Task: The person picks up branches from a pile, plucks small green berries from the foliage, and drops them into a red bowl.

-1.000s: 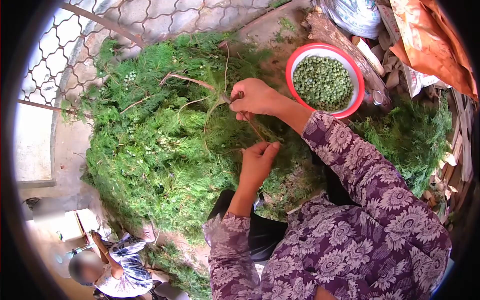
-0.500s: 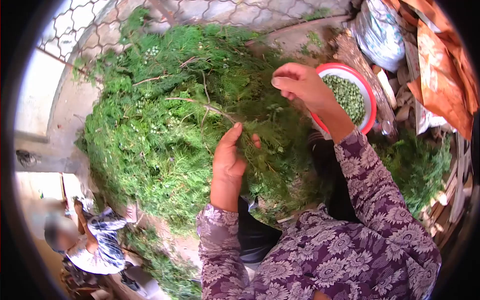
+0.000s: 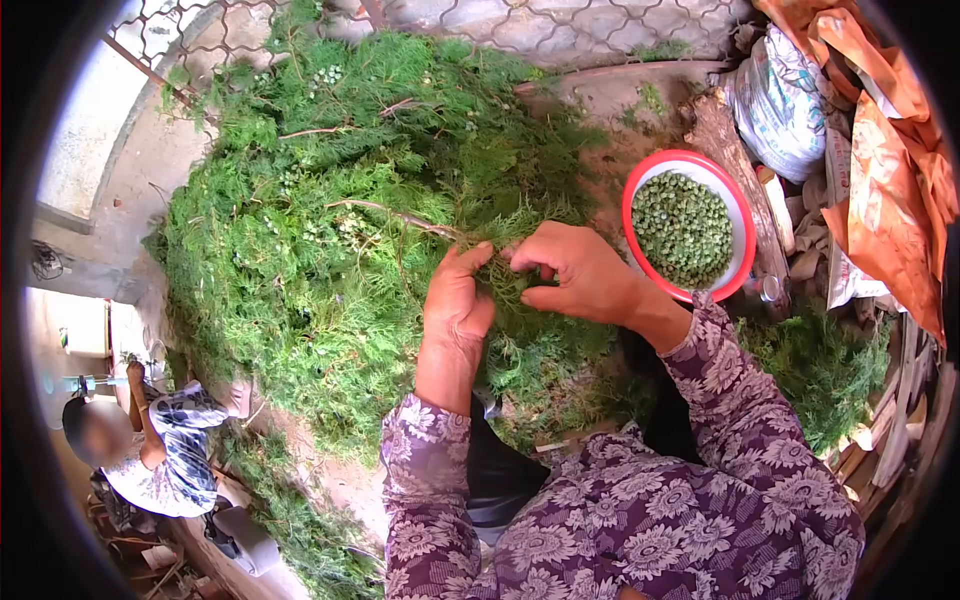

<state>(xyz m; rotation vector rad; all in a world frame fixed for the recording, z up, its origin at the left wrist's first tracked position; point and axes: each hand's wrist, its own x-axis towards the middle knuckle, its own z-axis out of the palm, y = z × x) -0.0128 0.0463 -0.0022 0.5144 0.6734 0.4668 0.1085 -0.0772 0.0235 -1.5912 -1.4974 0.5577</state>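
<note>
My left hand (image 3: 458, 300) is closed around a leafy evergreen branch (image 3: 405, 217), whose bare brown stem sticks out to the left past my thumb. Right beside it, my right hand (image 3: 580, 275) has its fingers curled at the branch's foliage. Whatever lies between those fingertips is too small to make out. A large heap of feathery green branches (image 3: 300, 250) spreads under and beyond both hands. To the right of my right hand stands a white basin with a red rim (image 3: 690, 157), holding many small green cones (image 3: 682, 230).
A wire mesh (image 3: 560, 22) runs along the far side. Behind the basin lie a log (image 3: 742, 175), a white plastic sack (image 3: 780, 105) and orange sacking (image 3: 885, 200). More greenery (image 3: 825, 370) lies at right. Another person (image 3: 165, 450) sits at the lower left.
My right hand has come down and left, away from beside the basin, to meet the branch near my left hand. The left hand keeps its hold. The view has shifted slightly.
</note>
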